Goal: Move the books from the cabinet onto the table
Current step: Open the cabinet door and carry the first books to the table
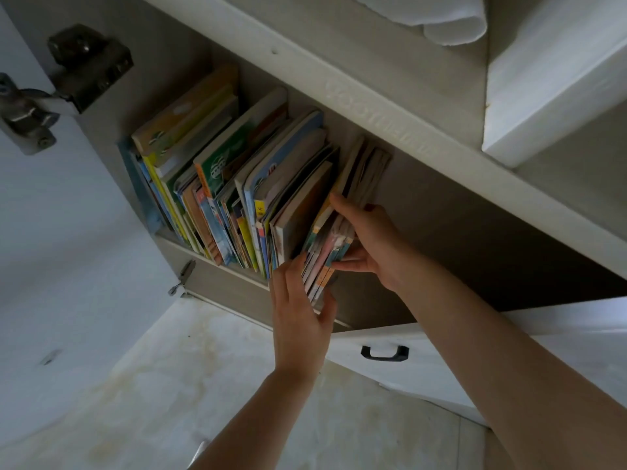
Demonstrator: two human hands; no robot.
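Observation:
A row of several colourful books (pixel 224 184) stands upright on a shelf of the open cabinet (pixel 441 212). At the right end of the row a small bundle of thin books (pixel 327 252) is tilted out past the shelf's front edge. My right hand (pixel 369 242) clasps this bundle, thumb on its upper edge and fingers under its spines. My left hand (pixel 302 317) lies flat with fingers spread against the bundle's lower left side, touching it. The table is not in view.
The cabinet door (pixel 51 249) hangs open at the left with a dark hinge (pixel 88 66) at its top. A white drawer front with a black handle (pixel 385 353) sits below the shelf. A pale stained floor (pixel 203 385) lies beneath. Folded white cloth (pixel 441 18) rests on an upper shelf.

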